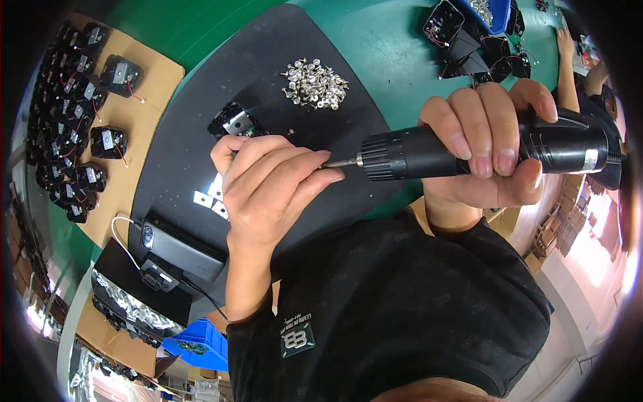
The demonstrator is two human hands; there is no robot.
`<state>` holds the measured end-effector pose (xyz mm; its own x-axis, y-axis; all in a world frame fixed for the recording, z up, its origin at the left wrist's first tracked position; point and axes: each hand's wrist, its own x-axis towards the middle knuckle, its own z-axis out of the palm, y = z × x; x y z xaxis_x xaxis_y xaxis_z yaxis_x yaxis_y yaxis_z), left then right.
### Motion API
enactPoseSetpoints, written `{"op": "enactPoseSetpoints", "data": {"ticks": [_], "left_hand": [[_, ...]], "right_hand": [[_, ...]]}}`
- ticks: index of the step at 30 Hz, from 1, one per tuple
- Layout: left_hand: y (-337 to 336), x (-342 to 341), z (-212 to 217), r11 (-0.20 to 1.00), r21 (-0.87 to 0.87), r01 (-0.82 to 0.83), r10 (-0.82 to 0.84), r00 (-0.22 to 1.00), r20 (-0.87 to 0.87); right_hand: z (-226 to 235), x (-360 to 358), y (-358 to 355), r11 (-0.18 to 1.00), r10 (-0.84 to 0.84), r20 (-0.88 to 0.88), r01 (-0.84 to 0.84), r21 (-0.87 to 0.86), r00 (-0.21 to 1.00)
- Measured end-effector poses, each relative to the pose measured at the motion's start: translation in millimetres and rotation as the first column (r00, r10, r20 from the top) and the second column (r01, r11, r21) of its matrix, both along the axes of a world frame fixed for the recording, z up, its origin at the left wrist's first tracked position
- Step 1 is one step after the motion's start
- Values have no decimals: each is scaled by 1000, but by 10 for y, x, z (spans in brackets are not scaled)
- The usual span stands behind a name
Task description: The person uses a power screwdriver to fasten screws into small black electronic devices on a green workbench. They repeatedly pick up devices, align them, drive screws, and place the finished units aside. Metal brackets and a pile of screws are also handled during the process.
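Observation:
My right hand (482, 137) is closed round a black electric screwdriver (418, 154), held level with its bit (347, 163) pointing left. The fingers of my left hand (271, 184) pinch together at the bit's tip; whatever small piece sits between them is hidden. Just beyond the left hand lies a black housing (234, 124) with a metal bracket, partly covered by my fingers. A heap of silvery screws (315, 84) rests farther back on the dark mat (261, 67). White-looking flat plates (218, 201) show beside my left wrist.
At left, a cardboard sheet (151, 60) bears many black housings (74, 114) with wires. A black phone-like device (181, 248) and a box of metal pieces (137, 305) are near left. A blue bin (499, 17) stands far right, close to another person's arm (567, 74).

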<state>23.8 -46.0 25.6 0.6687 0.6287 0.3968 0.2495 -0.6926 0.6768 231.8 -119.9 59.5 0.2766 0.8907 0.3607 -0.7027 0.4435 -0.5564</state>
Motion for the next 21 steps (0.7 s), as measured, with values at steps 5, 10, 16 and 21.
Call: {"op": "enactPoseSetpoints", "data": {"ticks": [5, 10, 16, 21], "left_hand": [[5, -40, 9, 1000, 1, 4, -4, 1000, -8], [15, -34, 46, 1000, -25, 18, -18, 1000, 17], [35, -116, 122, 999, 23, -43, 44, 999, -20], [220, -476, -1, 984, 33, -174, 177, 943, -282]], "right_hand": [[5, -60, 29, 999, 5, -87, -1, 46, 996], [73, -54, 15, 999, 10, -71, -7, 36, 997], [68, -66, 53, 999, 22, -37, -21, 35, 999], [23, -179, 133, 999, -34, 44, 35, -32, 998]]}}
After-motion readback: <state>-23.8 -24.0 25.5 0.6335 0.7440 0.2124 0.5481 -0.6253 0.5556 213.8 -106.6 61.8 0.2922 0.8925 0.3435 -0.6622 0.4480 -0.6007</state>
